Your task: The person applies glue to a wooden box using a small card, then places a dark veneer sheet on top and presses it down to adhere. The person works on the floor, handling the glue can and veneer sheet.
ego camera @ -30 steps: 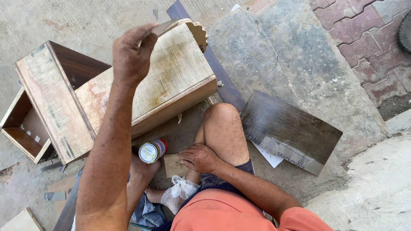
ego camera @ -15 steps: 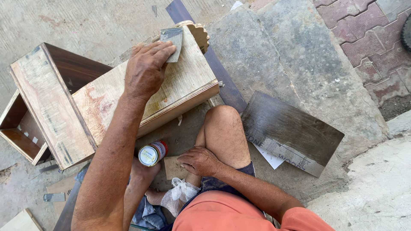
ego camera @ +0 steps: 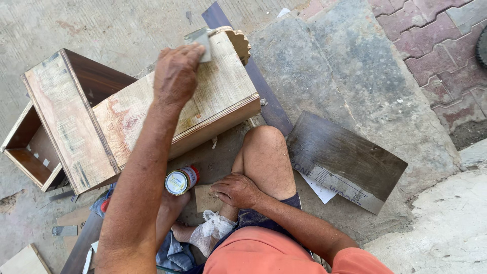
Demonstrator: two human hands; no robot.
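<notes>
Scraper (ego camera: 199,39) gripped by outstretched left hand (ego camera: 175,76) on wooden box (ego camera: 203,101).

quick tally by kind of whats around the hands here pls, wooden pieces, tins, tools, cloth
wooden box with attached open cabinet: 1
dark boards, the laminate board and the long strip: 2
tin can: 1
scraper blade under the left hand: 1
white cloth below the right hand: 1
total: 6
</notes>
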